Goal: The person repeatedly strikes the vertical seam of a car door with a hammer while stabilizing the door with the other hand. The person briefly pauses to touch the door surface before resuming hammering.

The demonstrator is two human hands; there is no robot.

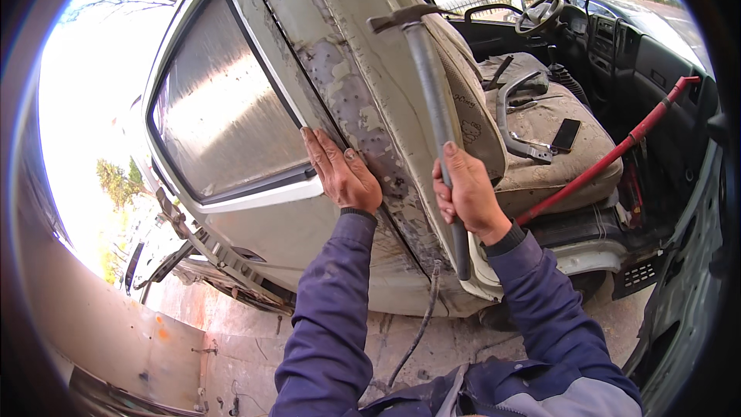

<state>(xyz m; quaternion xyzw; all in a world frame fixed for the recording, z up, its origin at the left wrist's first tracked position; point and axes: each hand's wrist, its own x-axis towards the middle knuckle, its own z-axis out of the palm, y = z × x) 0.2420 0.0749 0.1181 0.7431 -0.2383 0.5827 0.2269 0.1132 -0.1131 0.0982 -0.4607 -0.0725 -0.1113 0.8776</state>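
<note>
In my right hand (471,193) is a claw hammer (429,77), gripped low on its grey metal handle, with the head raised. The hammer stands in front of the pillar of a vehicle cab. My left hand (343,172) lies flat against the cab's side, fingers stretched out, beside the lower corner of a dusty side window (224,100). Right by it runs the pillar (347,100), with patchy, scraped paint and small dents. Below the window is the white body panel (262,232).
Inside the cab, a worn seat (532,123) bears a phone (566,135) and a grey metal frame piece (505,112). A red bar (617,150) slants across the door opening. A steering wheel (540,15) is farther back. A dark hose (424,316) hangs near the sill.
</note>
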